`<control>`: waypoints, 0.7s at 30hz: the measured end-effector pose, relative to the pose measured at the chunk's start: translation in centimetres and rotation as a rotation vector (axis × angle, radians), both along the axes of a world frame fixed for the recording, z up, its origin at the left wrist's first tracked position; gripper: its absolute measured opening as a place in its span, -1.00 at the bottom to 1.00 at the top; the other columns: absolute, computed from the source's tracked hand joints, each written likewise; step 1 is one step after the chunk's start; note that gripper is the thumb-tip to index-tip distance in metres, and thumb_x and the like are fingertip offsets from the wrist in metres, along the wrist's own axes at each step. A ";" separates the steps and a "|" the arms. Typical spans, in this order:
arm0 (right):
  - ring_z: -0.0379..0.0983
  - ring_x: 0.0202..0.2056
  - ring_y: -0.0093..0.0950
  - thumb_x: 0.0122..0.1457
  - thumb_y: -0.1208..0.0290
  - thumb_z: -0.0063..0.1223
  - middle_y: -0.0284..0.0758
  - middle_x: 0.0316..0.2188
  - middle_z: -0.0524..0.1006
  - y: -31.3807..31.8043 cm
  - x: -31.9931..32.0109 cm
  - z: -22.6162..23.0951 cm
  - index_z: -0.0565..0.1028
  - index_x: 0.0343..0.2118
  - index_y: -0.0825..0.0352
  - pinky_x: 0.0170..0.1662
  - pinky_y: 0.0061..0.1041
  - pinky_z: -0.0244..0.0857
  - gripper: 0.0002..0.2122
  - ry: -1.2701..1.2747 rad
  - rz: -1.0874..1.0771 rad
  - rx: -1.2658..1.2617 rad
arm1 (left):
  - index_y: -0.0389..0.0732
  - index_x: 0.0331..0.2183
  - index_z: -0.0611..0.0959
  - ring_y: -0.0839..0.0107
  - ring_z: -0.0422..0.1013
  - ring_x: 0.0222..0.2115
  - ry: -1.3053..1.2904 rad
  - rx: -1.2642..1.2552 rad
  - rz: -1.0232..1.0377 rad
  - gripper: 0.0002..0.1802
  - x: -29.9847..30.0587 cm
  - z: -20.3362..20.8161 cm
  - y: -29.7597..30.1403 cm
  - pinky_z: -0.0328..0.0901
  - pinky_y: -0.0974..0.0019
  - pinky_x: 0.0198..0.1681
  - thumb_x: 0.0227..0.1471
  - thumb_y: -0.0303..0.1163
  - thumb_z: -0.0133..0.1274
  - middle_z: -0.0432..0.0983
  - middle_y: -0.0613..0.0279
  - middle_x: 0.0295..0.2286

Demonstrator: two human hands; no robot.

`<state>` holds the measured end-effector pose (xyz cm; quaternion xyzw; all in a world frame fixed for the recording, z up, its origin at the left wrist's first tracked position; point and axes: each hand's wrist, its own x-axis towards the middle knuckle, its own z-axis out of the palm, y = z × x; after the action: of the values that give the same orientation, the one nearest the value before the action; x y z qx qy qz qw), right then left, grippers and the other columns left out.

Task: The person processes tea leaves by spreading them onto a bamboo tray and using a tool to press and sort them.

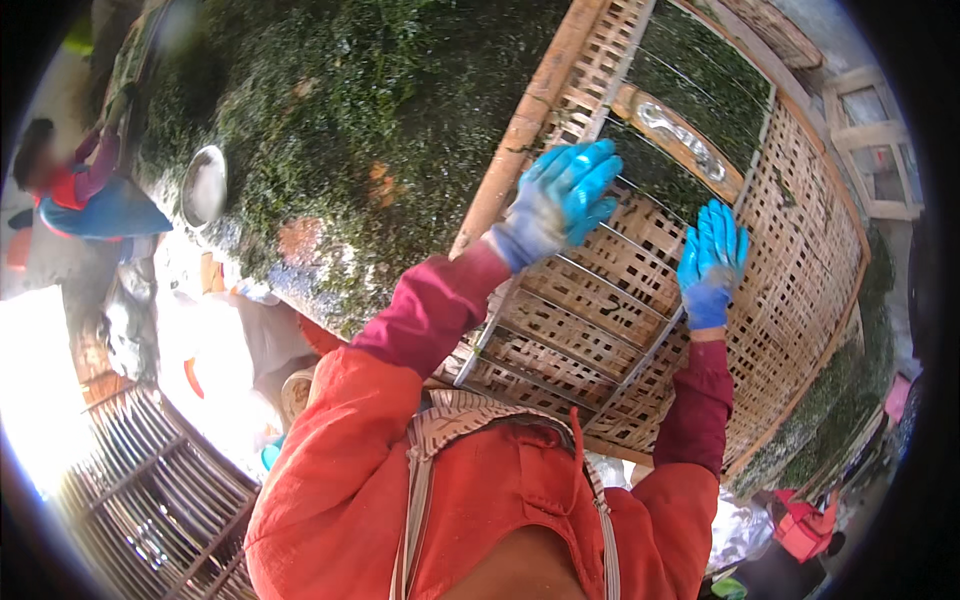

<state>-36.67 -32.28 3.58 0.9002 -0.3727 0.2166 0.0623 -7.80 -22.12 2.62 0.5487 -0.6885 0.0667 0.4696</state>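
Note:
A metal frame [600,300] with thin crossbars lies on a large woven bamboo tray [790,270]. Wet dark-green leafy seaweed-like stuff [690,65] fills its far compartments, while weave shows through the nearer ones. Across the green stuff rests an oblong wooden tool [685,140] with a shiny strip along its middle. My left hand [565,195], in a blue-coated glove, is over the frame's left rail, fingers stretched out and somewhat apart. Beside the right rail is my right hand [712,255], gloved alike, fingers extended toward the tool's near end. Neither hand shows anything held.
A big heap of the same green stuff [330,130] lies left of the tray, with a round metal bowl [204,187] at its edge. Another person [85,180] works at far left. A slatted rack [160,490] stands at lower left, a red bag [803,525] at lower right.

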 end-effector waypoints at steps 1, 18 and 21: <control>0.32 0.29 -0.19 0.24 0.48 0.15 -0.17 0.22 0.47 -0.2 0.0 -0.2 0.53 0.14 0.37 0.41 -0.06 -0.03 -0.61 -0.022 0.017 0.001 | -0.09 0.10 0.59 0.16 0.58 -0.08 0.039 0.044 0.076 -0.46 1.2 0.5 1.9 0.55 0.11 -0.14 0.09 -0.22 0.24 0.54 0.11 0.07; 0.39 0.22 -0.16 0.22 0.52 0.13 -0.15 0.15 0.53 0.1 0.8 -0.1 0.58 0.02 0.42 0.26 -0.21 0.26 -0.70 -0.132 0.051 0.024 | -0.39 -0.17 0.71 0.31 0.61 -0.43 1.084 0.215 0.360 -0.76 21.4 2.1 21.7 0.53 0.31 -0.39 0.08 -0.69 0.11 0.67 0.09 -0.30; 0.42 0.19 -0.14 0.21 0.50 0.16 -0.12 0.11 0.54 0.2 1.0 0.1 0.59 -0.01 0.43 0.24 -0.18 0.29 -0.71 -0.191 0.044 0.035 | -0.38 -0.15 0.70 0.27 0.62 -0.40 1.203 0.174 0.220 -0.75 19.7 7.1 17.7 0.55 0.25 -0.35 0.08 -0.65 0.12 0.66 0.03 -0.21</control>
<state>-35.63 -32.10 3.63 0.8844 -0.3608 0.2960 0.0058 11.92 -4.40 9.73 0.5942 -0.2454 -0.2629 0.7194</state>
